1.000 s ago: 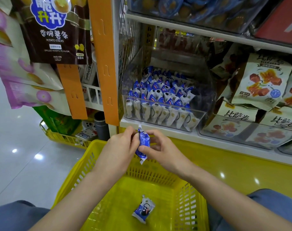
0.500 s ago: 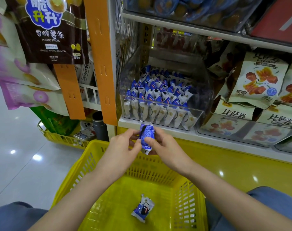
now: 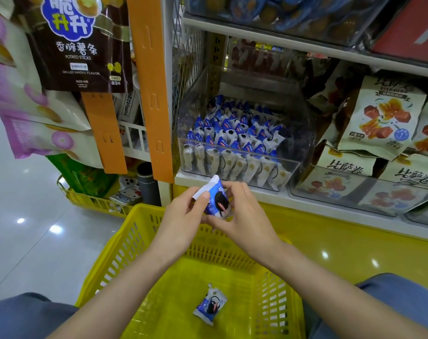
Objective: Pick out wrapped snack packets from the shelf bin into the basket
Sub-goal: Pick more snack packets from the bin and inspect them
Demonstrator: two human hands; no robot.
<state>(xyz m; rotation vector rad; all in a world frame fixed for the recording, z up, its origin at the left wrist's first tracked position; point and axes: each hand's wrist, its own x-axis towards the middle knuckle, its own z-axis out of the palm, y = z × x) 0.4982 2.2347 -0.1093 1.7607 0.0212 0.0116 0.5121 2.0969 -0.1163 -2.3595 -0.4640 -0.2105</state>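
The fingers [image 3: 235,189] of both hands pinch one blue packet [image 3: 216,203], the left hand [image 3: 181,216] at its white end, the right hand [image 3: 247,216] around its lower part. It hangs over the far rim of the basket [image 3: 134,241], below the bin [image 3: 302,143]. Better to lower it toward the basket middle before letting go, so it lands beside the other packet [image 3: 210,305].

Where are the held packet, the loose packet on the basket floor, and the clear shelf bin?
held packet [image 3: 216,204], head view, blue printed face
loose packet [image 3: 210,305], head view, wrapper's middle
clear shelf bin [image 3: 293,171], head view, bare right end of front wall
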